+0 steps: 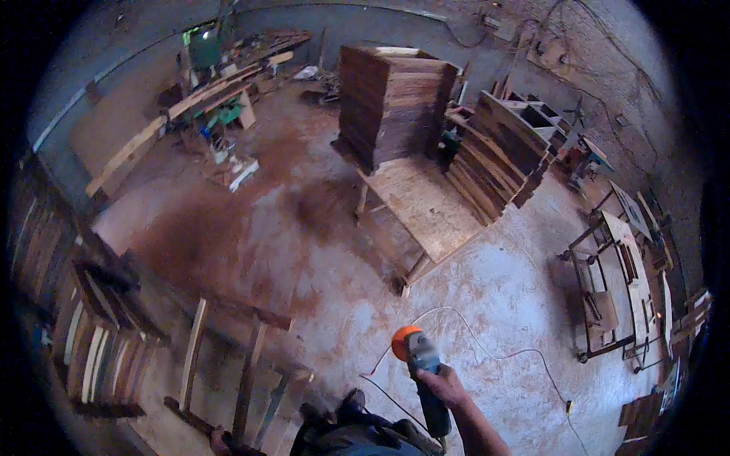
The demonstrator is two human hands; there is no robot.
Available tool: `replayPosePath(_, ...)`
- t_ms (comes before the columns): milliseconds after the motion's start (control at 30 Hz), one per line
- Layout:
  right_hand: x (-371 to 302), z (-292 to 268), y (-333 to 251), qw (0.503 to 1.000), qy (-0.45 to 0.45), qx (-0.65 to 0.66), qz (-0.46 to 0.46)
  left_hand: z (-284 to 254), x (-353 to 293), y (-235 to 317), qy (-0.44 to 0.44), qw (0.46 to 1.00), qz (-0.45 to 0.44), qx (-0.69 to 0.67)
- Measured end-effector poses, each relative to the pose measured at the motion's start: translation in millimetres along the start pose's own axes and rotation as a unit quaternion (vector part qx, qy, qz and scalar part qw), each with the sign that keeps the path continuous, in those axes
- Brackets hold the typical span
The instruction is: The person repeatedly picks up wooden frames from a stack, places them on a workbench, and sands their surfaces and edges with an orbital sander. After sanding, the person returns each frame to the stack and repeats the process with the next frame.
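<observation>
My right hand (449, 386) is closed around the body of a dark angle grinder (432, 395). The grinder has a round orange disc (405, 342) at its far end and is held upright in front of me, its disc apart from any wood. At the lower left, my left hand (220, 439) grips the near end of a wooden frame (247, 372), which has a dark bottom rail and several long uprights. Only part of that hand shows at the lower edge.
Ahead stands a low wooden table (426, 205) bearing stacked dark boards (365, 106) and a second board stack (494, 152). A power cord (502, 356) winds over the floor. Wheeled racks (608, 281) stand right, slatted wood pieces (114, 357) left, a workbench (220, 91) far left.
</observation>
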State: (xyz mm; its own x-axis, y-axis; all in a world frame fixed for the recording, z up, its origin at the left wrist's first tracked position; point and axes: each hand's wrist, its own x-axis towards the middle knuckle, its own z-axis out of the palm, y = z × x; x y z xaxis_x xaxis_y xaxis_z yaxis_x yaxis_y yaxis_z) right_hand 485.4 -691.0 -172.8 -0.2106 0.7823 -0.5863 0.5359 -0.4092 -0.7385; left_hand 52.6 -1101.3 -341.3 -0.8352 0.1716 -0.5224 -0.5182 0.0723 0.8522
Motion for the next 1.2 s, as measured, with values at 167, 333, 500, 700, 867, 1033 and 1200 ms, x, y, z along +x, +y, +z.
replayPosePath(167,-1.2,13.9,15.2,0.993,0.049,0.112,0.001,168.1,-4.1,149.5,-0.051,0.995,0.079,-0.039)
replayPosePath(333,9.7,-31.4,66.9,0.961,0.177,0.211,0.011,386.2,15.6,258.3,-0.222,0.963,0.071,-0.133)
replayPosePath(500,24.8,-66.4,74.8,0.944,0.285,0.166,0.026,587.2,51.6,352.2,-0.325,0.931,0.095,-0.139)
replayPosePath(700,55.6,-75.9,34.9,0.897,0.391,0.204,0.004,811.2,38.6,458.9,-0.369,0.913,0.098,-0.143)
replayPosePath(867,69.3,-74.1,-12.1,0.871,0.397,0.277,0.083,958.8,21.1,496.1,-0.436,0.882,0.098,-0.150)
replayPosePath(1033,89.9,-67.5,0.6,0.870,0.432,0.227,0.071,1084.0,69.0,505.2,-0.443,0.882,0.058,-0.154)
replayPosePath(1200,85.0,-64.6,11.6,0.837,0.473,0.250,0.112,1131.6,49.8,488.6,-0.444,0.885,0.062,-0.124)
